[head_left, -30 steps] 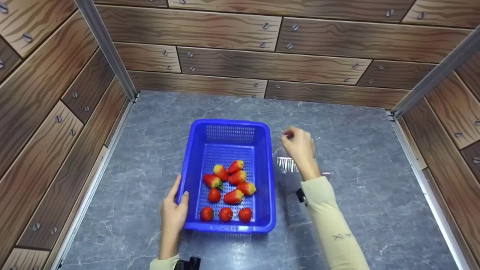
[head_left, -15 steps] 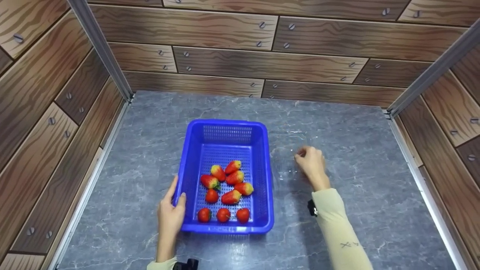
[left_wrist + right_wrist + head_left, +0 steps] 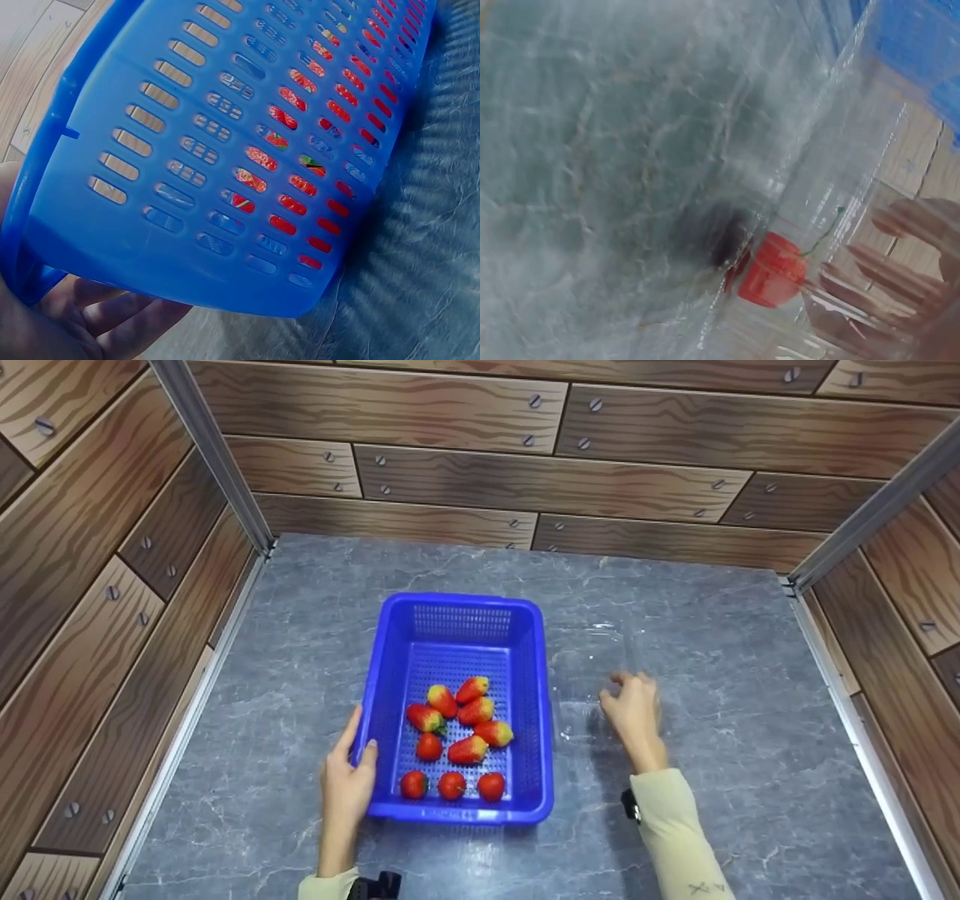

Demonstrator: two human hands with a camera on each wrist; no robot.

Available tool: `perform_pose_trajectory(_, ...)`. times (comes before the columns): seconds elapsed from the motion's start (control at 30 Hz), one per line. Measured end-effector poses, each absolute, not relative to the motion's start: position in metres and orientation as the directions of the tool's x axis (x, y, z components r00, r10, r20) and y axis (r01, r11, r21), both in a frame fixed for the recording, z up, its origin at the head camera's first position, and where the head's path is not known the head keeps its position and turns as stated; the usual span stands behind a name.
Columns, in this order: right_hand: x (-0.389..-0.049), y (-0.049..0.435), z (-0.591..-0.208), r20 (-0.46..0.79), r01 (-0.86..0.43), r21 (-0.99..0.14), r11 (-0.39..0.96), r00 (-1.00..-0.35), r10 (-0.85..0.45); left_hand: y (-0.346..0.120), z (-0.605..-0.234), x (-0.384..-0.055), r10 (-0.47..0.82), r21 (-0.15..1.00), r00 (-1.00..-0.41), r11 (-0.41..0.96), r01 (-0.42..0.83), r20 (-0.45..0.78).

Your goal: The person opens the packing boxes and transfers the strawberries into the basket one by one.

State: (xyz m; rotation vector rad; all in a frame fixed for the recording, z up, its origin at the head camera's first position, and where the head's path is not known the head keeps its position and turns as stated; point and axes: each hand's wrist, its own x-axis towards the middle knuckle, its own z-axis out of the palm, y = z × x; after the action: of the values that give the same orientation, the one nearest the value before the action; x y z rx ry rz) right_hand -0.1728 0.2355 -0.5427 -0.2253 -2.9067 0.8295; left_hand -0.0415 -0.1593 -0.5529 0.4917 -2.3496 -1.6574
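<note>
My left hand [image 3: 349,787] grips the left rim of a blue plastic basket [image 3: 546,720], thumb over the rim and fingers outside, as the left wrist view [image 3: 120,319] shows too. In the basket lie several strawberries [image 3: 467,750] with yellowish tops and several small round red fruits [image 3: 451,786]. To its right my right hand [image 3: 634,712] is at a clear plastic box [image 3: 585,709], fingers bent and apart. In the right wrist view, a red fruit [image 3: 774,271] with a thin green stem appears through clear plastic beside my fingers; the head view hides it.
A grey marbled tabletop [image 3: 735,675] lies beneath everything. Wood-patterned panels [image 3: 465,472] enclose the left, back and right sides, with metal edge strips [image 3: 217,682] along the left and right. The box is hard to make out against the table.
My right hand has moved toward me and slightly right, across the clear box, its thumb and forefinger now farther apart. My left hand, the basket and its fruit stay put.
</note>
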Motion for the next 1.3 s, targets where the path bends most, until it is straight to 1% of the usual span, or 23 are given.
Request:
perform_pose_trajectory(0.13, -0.167, 0.232, -0.547, 0.092, 0.111, -0.519, 0.848, -0.978, 0.185, -0.159, -0.553, -0.042, -0.399, 0.944, -0.917, 0.302, -0.136, -0.005)
perform_pose_trajectory(0.37, -0.159, 0.232, -0.554, 0.172, 0.056, -0.535, 0.843, -0.970, 0.173, -0.159, -0.555, -0.043, -0.401, 0.945, -0.916, 0.308, -0.114, 0.020)
perform_pose_trajectory(0.43, -0.157, 0.233, -0.557, 0.165, 0.066, -0.542, 0.838, -0.969, 0.183, -0.159, -0.554, -0.044, -0.403, 0.943, -0.915, 0.315, -0.110, 0.028)
perform_pose_trajectory(0.63, -0.151, 0.233, -0.565, 0.085, 0.118, -0.556, 0.823, -0.977, 0.197, -0.158, -0.554, -0.043, -0.404, 0.941, -0.914, 0.319, -0.110, 0.030)
perform_pose_trajectory(0.73, -0.148, 0.232, -0.570, 0.092, 0.095, -0.559, 0.824, -0.980, 0.175, -0.159, -0.555, -0.043, -0.406, 0.940, -0.913, 0.325, -0.102, 0.041)
perform_pose_trajectory(0.83, -0.147, 0.232, -0.573, 0.126, 0.062, -0.561, 0.825, -0.979, 0.160, -0.159, -0.555, -0.043, -0.410, 0.938, -0.911, 0.334, -0.094, 0.055)
perform_pose_trajectory(1.0, -0.146, 0.230, -0.575, 0.164, 0.038, -0.570, 0.820, -0.974, 0.159, -0.160, -0.555, -0.043, -0.410, 0.937, -0.910, 0.336, -0.096, 0.054)
perform_pose_trajectory(1.13, -0.146, 0.228, -0.573, 0.141, 0.051, -0.575, 0.816, -0.977, 0.161, -0.159, -0.555, -0.042, -0.409, 0.939, -0.912, 0.325, -0.111, 0.034)
perform_pose_trajectory(1.3, -0.146, 0.227, -0.567, 0.079, 0.089, -0.578, 0.811, -0.983, 0.164, -0.159, -0.554, -0.042, -0.406, 0.938, -0.914, 0.326, -0.120, 0.024)
